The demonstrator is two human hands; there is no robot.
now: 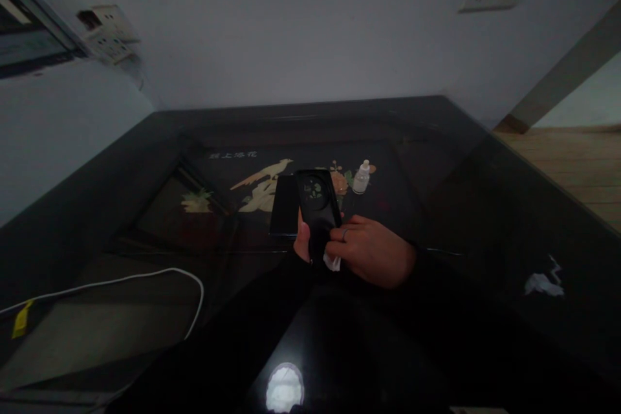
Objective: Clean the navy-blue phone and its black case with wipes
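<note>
My left hand [303,242] grips a black phone case [320,213] from behind and holds it tilted up. The case has a large round camera cutout near its top. My right hand [371,249], with a ring on one finger, is closed on a white tissue [332,263] and presses at the lower part of the case. Beside the case, partly hidden by it, a flat black phone-like slab [284,210] lies on the table. A small white dropper bottle [361,178] stands just beyond my right hand.
The glossy dark table [427,142] has a bird-and-flower picture on its top and meets the wall at the back. A crumpled tissue [544,283] lies at the right. A white cable [140,276] with a yellow tag [22,319] curves across the left side.
</note>
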